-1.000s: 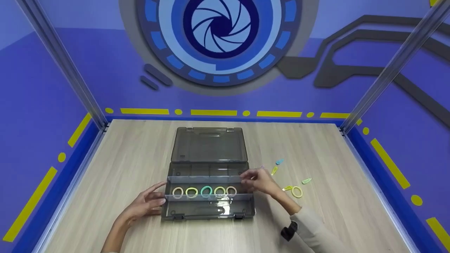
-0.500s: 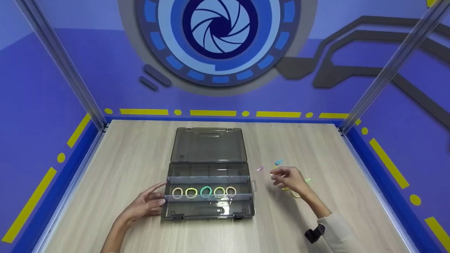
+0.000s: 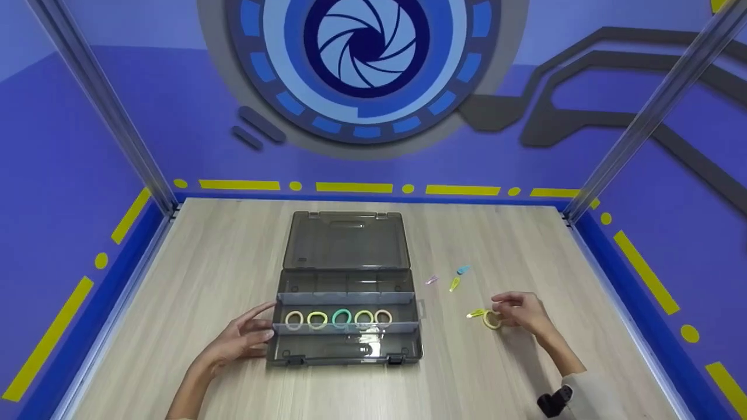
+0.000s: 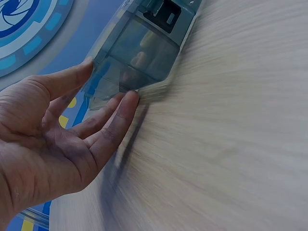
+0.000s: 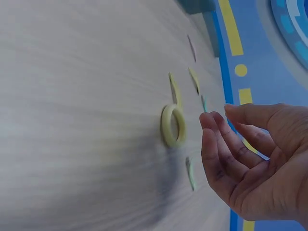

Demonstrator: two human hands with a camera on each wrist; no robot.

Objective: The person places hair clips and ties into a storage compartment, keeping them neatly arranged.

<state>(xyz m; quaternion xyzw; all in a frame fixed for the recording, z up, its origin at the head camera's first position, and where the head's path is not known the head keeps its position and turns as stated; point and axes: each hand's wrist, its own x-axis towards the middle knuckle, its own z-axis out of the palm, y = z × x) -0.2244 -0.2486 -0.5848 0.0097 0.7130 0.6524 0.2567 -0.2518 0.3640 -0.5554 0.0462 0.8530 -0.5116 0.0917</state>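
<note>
Steady the box (image 3: 344,361) lightly with the left hand (image 3: 230,344), spread wide against its left side. Lower the right hand (image 3: 525,313), empty between narrowly parted fingertips, probably onto the pale-yellow ring (image 5: 166,127) on the table (image 3: 245,245), without dragging the yellow clip (image 3: 475,314) just beside.

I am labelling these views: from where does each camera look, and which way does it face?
Head: on the head, forward and down at table and open box; left hand, right hand and forearms show.
Left wrist: on that wrist, toward the box's corner; left hand shows.
Right wrist: likewise, toward loose ring and clips; right hand shows.
Head and right wrist share the ring.
</note>
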